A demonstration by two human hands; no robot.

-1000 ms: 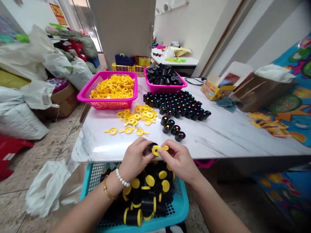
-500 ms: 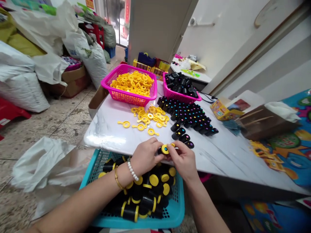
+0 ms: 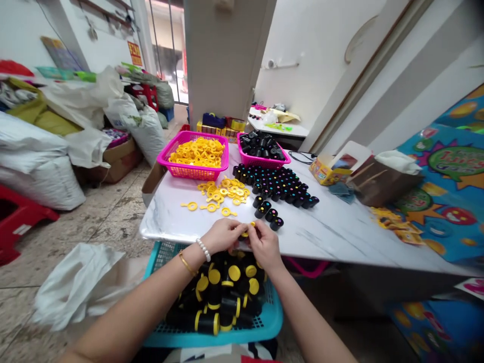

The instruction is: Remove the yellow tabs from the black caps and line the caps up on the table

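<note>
At the table's front edge my left hand (image 3: 222, 235) and my right hand (image 3: 266, 246) are closed together, fingertips meeting. Pinched between them is a yellow ring cap with a tab (image 3: 252, 224), mostly covered by the fingers. The black cylinder under it is hidden now. Several loose yellow ring caps (image 3: 226, 212) lie on the table just beyond my hands. To their right stand rows of small black cylinders (image 3: 278, 181) with coloured dots on top. Below my forearms a turquoise basket (image 3: 275, 317) holds black cylinders with yellow caps (image 3: 214, 276).
A pink basket of yellow ring caps (image 3: 162, 156) and a pink basket of black cylinders (image 3: 247, 160) stand at the back of the white table (image 3: 321, 232). An open box (image 3: 325, 171) and a brown bag (image 3: 381, 182) are at right. White sacks (image 3: 41, 171) fill the left floor.
The view has tilted up and shifted. Both hands stay together at the table edge; the fingers have closed over the black cylinder and yellow ring cap, which showed more clearly before.
</note>
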